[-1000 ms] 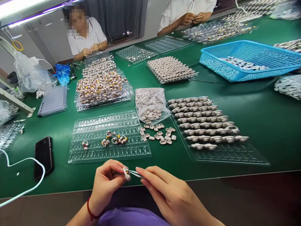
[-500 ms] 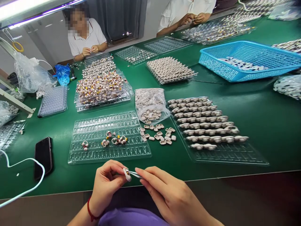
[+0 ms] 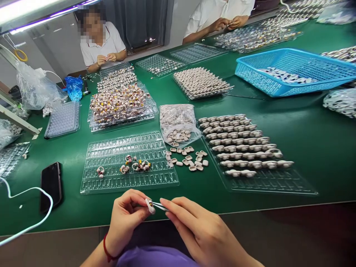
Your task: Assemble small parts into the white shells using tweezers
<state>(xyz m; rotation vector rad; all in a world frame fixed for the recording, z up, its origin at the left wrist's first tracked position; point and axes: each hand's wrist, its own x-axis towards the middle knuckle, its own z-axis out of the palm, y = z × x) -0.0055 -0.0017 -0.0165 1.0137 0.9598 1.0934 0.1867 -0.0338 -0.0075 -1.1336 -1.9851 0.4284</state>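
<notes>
My left hand [image 3: 126,213] pinches a small beige curved part [image 3: 150,206], which looks like an earphone shell, between thumb and fingers. From the right, my right hand [image 3: 197,226] grips a pair of tweezers [image 3: 160,205], whose tips meet the open side of that part. What the tips touch is too small to make out. Just beyond my hands lies a clear plastic tray [image 3: 94,163] with several similar parts [image 3: 141,165] showing red and yellow bits. Small beige caps [image 3: 191,163] are scattered beside an opened plastic bag [image 3: 178,118] of them.
On the right, a clear tray [image 3: 278,183] carries rows of beige parts. Stacked filled trays [image 3: 119,105] stand behind, and a blue basket [image 3: 264,83] sits back right. A phone [image 3: 51,187] and white cable [image 3: 33,228] lie left. Two co-workers [image 3: 102,42] work across the table.
My hands, the part and the tweezers hold practically the same position. At the far side, one co-worker's hands have shifted slightly.
</notes>
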